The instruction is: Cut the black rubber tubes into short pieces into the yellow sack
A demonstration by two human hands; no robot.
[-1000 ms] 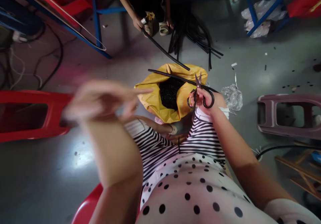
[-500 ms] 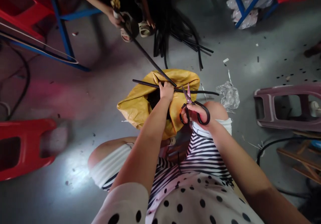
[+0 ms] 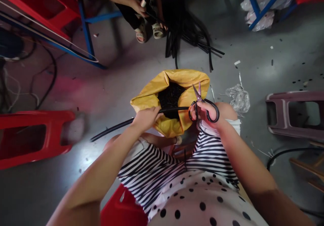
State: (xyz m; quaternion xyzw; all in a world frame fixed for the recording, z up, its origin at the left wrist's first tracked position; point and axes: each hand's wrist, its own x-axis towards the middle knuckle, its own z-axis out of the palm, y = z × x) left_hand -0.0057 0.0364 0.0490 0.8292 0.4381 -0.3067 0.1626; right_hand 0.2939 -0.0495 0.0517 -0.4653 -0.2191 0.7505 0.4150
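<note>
My left hand (image 3: 146, 118) grips a long black tube (image 3: 113, 128) that runs from the floor at the left across to the right, over a yellow sack (image 3: 152, 101). The sack stands open between my knees and is filled with small black pieces (image 3: 171, 97). My right hand (image 3: 206, 113) holds black-handled scissors (image 3: 201, 102), blades pointing up and slightly apart, beside the tube's right end above the sack's rim.
Another person sits across the floor; their hand (image 3: 138, 6) holds a tool beside a pile of black tubes (image 3: 187, 33). Red stools (image 3: 32, 138) lie at the left, a purple stool (image 3: 296, 114) at the right. Crumpled clear plastic (image 3: 238, 97) sits by my right knee.
My left hand has pulled the black tube off the sack's far rim, down and to the left. The other person's tube has been drawn back from the sack. The scissors stayed near the rim.
</note>
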